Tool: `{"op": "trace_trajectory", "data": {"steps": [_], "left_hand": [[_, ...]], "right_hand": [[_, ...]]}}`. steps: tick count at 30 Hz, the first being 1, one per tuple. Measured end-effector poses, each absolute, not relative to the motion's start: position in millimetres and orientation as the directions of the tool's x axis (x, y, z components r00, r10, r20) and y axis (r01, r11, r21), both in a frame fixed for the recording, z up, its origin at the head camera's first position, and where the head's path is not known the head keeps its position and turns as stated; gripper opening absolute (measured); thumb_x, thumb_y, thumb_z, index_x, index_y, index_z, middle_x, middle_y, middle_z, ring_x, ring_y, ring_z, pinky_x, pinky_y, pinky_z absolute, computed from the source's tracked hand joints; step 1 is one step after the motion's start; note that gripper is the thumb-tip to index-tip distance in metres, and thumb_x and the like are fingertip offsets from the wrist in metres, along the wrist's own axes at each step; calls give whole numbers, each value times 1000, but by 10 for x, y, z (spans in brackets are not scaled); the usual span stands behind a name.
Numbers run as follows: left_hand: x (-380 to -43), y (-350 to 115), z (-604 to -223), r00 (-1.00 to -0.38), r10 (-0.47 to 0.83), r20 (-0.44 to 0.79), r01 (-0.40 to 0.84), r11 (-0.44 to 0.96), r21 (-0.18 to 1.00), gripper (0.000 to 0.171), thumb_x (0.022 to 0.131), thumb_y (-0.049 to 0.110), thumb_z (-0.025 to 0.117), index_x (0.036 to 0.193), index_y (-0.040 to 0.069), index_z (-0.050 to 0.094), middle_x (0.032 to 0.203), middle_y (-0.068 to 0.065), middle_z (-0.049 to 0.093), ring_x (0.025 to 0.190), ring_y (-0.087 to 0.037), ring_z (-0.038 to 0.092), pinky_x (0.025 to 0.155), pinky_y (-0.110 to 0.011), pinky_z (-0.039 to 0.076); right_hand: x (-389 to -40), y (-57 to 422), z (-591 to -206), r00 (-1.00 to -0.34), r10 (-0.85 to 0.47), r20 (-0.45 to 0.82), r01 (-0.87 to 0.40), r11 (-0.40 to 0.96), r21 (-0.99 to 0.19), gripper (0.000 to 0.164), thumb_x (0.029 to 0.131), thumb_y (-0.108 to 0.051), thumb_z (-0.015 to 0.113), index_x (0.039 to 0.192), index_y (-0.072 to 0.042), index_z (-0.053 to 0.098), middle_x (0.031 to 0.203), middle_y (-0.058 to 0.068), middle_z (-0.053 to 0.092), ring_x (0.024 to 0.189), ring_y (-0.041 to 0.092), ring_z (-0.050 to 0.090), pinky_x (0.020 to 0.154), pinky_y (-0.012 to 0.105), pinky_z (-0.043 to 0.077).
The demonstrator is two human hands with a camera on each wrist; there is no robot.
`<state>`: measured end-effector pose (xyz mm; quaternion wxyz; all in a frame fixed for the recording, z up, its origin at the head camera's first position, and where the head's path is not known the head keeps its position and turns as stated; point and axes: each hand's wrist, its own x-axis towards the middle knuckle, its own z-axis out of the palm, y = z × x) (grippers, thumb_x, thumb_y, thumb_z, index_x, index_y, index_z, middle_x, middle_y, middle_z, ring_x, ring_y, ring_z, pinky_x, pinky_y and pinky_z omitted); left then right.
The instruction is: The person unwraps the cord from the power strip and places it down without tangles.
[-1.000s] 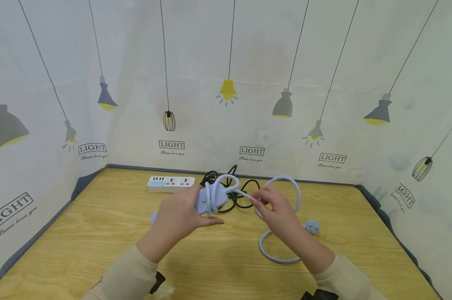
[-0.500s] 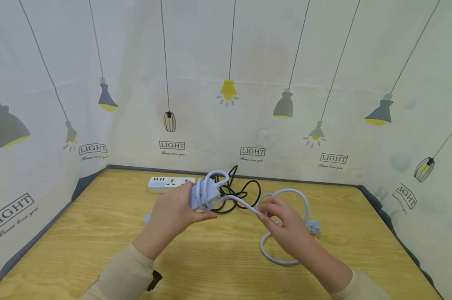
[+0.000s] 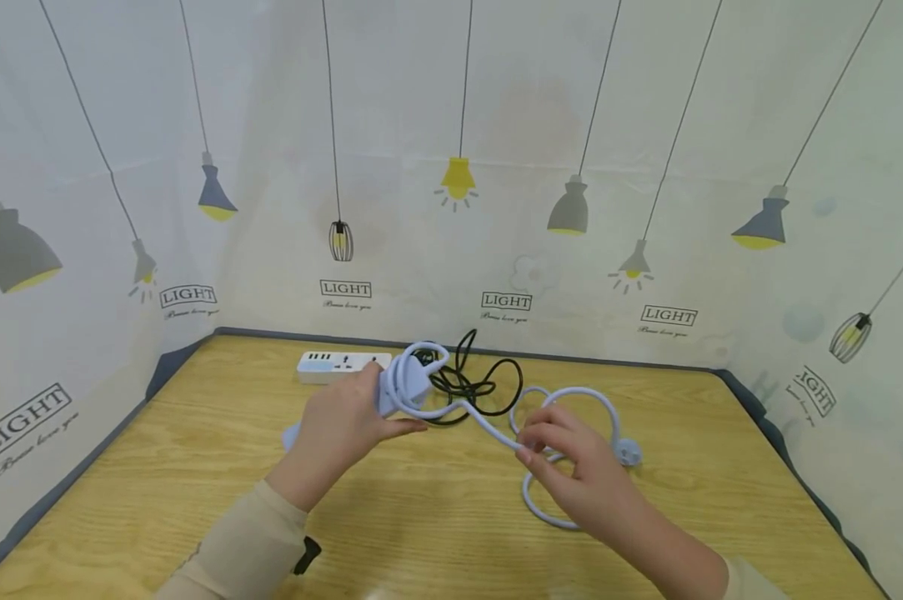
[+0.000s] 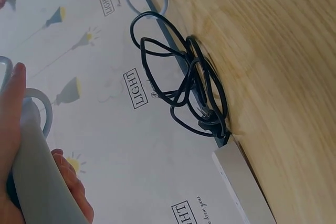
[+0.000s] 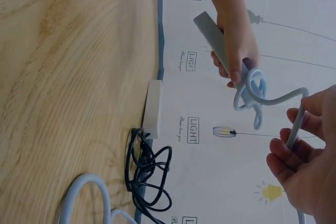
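My left hand (image 3: 340, 425) grips a pale blue power strip (image 5: 212, 32) and holds it raised off the table. Loops of the strip's own cord (image 3: 489, 425) circle its cord end. In the right wrist view the left hand's fingers wrap the strip's body. To the right, my right hand (image 3: 582, 462) pinches the cord between thumb and fingers, with a slack span leading back to the strip. Beyond that hand the cord curls over the table and ends in a plug (image 3: 629, 452).
A white power strip (image 3: 323, 367) lies at the table's back edge, partly behind the left hand. Its tangled black cord (image 3: 489, 387) sits right beside it. Behind the wooden table (image 3: 421, 533) hangs a backdrop printed with lamps.
My right hand has moved right and toward me, drawing the pinched cord away from the strip. The left hand has shifted slightly left with the strip, and the loops around it have changed shape.
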<state>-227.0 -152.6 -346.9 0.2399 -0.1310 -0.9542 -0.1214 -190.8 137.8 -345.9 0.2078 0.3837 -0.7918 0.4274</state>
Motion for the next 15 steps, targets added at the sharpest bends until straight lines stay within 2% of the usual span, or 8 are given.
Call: {"op": "trace_trajectory", "data": {"steps": [5,10,15], "left_hand": [[-2278,-1526,-3476,-879,170,445,279,941,193,70,63,67,78,89,6,55,65,1,50,50,-13,46,41,-28,37],[-2271,-1520,-3478,-899,160,408,261,944,204,67,69,69,73,88,7,55,64,2,49,49,-13,45,41,-28,35],[-2254,-1508,-3489,-931,151,331,229,951,209,61,78,67,67,95,9,58,67,2,50,51,-15,46,42,-30,35]], "right_hand": [[-1861,1364,-3424,-586,-449,674,-810,302,-503,22,84,5,70,91,-16,67,99,0,60,84,12,57,73,26,50],[-1816,1359,-3366,-610,-452,651,-791,299,-533,23,84,4,71,91,-17,67,101,-3,60,89,11,57,76,27,50],[-1820,1364,-3311,-592,-446,672,-805,277,-525,25,84,9,69,89,-15,64,100,-1,61,95,15,57,82,27,47]]}}
